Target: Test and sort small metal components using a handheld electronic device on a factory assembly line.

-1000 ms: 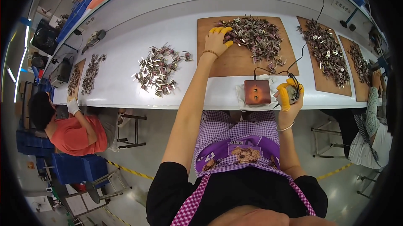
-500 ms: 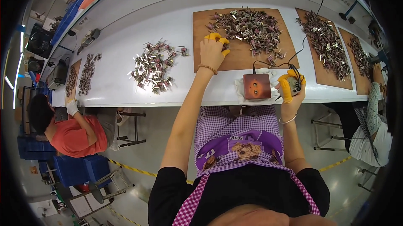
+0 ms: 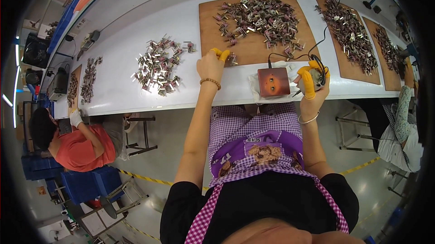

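Note:
My left hand [image 3: 211, 67], with yellow finger covers, is closed at the brown board's front-left edge. Its fingertips are at a small pinned component [image 3: 232, 59] with shiny metal prongs and a purplish body; the fingers partly hide the grip. Wrapped in my right hand [image 3: 313, 92] is a grey rounded device [image 3: 311, 81] with a black cable looped over it. Beside it, near the table's front edge, a reddish-brown box [image 3: 273, 82] with two small metal-ringed holes sits on a white cloth [image 3: 254, 91]. A large heap of similar components [image 3: 267, 19] covers much of the board [image 3: 209, 31].
Left of the board lies another component pile [image 3: 158, 67] on the white table [image 3: 122, 76]. More heaps rest on boards at right [image 3: 351, 40]. A cable [image 3: 324, 40] crosses the table. Co-workers sit at far left [image 3: 86, 146] and far right [image 3: 398, 130].
My left hand has drawn back from beside the heap toward the board's front-left edge, bringing a component with it. My right hand keeps its hold on the grey device. The whole view has shifted slightly.

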{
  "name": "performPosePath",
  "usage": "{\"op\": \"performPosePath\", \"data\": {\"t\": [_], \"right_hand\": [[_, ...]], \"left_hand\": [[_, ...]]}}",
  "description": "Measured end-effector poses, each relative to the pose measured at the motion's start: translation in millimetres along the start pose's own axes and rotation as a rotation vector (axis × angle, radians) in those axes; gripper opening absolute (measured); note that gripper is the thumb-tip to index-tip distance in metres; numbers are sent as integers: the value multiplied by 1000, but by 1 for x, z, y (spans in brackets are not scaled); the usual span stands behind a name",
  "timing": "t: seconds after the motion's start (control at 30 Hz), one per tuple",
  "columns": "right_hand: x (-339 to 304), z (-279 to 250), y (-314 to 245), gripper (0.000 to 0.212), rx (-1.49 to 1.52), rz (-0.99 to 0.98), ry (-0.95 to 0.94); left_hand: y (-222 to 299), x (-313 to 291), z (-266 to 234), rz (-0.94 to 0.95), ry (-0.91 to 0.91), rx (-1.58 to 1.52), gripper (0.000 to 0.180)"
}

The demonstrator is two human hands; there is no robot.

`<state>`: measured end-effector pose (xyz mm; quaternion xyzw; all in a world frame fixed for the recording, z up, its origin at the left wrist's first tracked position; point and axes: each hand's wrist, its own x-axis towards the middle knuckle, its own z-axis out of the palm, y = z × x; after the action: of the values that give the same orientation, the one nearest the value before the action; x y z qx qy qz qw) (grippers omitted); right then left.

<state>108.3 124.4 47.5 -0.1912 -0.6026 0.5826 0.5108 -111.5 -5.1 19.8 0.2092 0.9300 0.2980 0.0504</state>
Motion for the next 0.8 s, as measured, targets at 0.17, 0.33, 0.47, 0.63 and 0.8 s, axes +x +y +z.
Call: {"op": "performPosePath", "data": {"t": [0.17,0.33,0.47,0.63,0.8], "right_hand": [[0,-1,-3,34,27,5,-2],[-1,-4,-4,34,24,64,23],[-1,0,-5,34,38,0,-12],[0,-2,-4,34,30,-20,18],[7,0,-2,33,38,-40,37]], "left_hand": [[3,-5,-10,13,91,232,24],[5,-5,-7,837,450,283,20],[-16,0,1,997,165,354,22],[4,-19,-11,688,-136,159,19],[21,-59,0,481,-202,-298,23]]}}
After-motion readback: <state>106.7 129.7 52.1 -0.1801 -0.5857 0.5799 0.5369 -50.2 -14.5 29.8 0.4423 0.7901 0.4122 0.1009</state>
